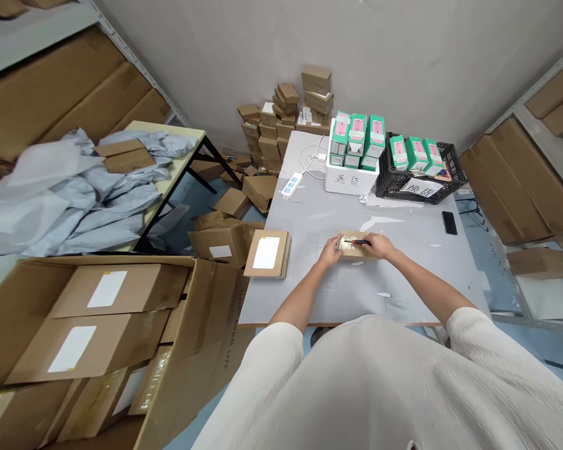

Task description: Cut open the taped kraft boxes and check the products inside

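A small brown cardboard box (360,252) with shiny clear tape on its top lies on the grey table in front of me. My left hand (331,251) grips the left end of the box, with its fingers closed around the edge. Over the right end is my right hand (379,245), closed on a slim black-and-red box cutter (355,242). The cutter lies across the taped top and points left; its tip is too small to make out. To the left, flat cardboard boxes (265,253) are stacked, the uppermost with a white label.
Behind stand a white bin (351,181) and a black crate (421,187), both holding green-and-pink boxes. A power strip (291,185) and a phone (449,222) lie on the table (304,300). A large open carton (206,312) of labelled boxes is at my left.
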`<action>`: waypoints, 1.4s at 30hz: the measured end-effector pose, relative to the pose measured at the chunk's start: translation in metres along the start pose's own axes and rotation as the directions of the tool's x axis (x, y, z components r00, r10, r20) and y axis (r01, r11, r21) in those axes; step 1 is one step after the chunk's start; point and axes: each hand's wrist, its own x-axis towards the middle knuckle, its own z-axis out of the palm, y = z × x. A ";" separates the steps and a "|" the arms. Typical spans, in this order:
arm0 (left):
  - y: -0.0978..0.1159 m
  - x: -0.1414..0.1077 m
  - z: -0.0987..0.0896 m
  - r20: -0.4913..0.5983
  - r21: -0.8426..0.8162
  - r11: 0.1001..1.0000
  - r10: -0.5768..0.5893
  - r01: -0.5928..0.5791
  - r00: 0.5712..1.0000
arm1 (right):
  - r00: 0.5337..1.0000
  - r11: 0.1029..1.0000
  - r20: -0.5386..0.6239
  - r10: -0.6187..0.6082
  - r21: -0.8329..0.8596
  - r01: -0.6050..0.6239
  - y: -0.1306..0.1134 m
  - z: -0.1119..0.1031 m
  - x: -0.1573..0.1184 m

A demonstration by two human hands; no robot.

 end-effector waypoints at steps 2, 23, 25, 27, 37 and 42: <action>-0.004 0.002 0.002 0.001 -0.009 1.000 0.015 -0.015 1.000 | 0.999 0.999 0.033 0.014 -0.038 -0.013 -0.005 -0.005 -0.001; -0.015 0.005 0.007 0.051 -0.125 0.992 0.033 -0.027 0.998 | 0.979 0.963 0.196 0.056 -0.271 -0.001 -0.031 -0.034 0.003; -0.014 0.004 0.006 0.055 -0.125 0.992 0.034 -0.027 0.998 | 0.979 0.962 0.195 0.056 -0.275 0.000 -0.031 -0.033 0.003; -0.014 0.004 0.005 0.057 -0.119 0.992 0.037 -0.030 0.998 | 0.979 0.960 0.198 0.056 -0.279 0.002 -0.032 -0.032 0.004; -0.014 0.007 0.008 0.032 -0.074 0.997 0.012 -0.010 0.999 | 0.972 0.946 0.233 0.038 -0.320 0.040 -0.034 -0.034 0.014; -0.018 0.007 0.006 0.029 -0.049 0.999 0.004 -0.002 1.000 | 0.968 0.941 0.250 0.034 -0.334 0.053 -0.036 -0.036 0.018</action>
